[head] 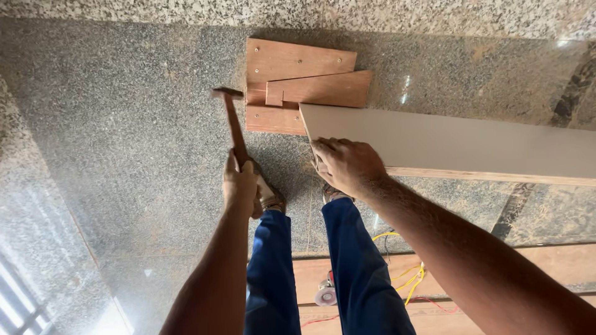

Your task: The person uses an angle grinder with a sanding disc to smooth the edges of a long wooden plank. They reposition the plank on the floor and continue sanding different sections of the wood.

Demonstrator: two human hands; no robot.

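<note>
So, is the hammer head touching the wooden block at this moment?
No, the hammer, gripped in the left hand, is raised with its head just left of the wooden block, and a small gap shows between them.

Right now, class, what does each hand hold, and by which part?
The left hand holds a hammer low on its wooden handle. The right hand grips the near corner edge of a pale board.

Inventory, counted:
- Bare hands: two, left hand (240, 184) and right hand (346, 165).
- Wooden-handled hammer (234, 127): one.
- Long pale laminated board with plywood edge (453, 146): one.
- Reddish-brown plywood pieces stacked as a jig (298, 84): three visible layers.
- Blue trouser legs (310, 267): two.
- Sandalled feet (272, 197): two.
- Yellow cable (406, 273): one.
- Red cable (434, 304): one.
- Small wheeled power tool (325, 293), partly hidden: one.
</note>
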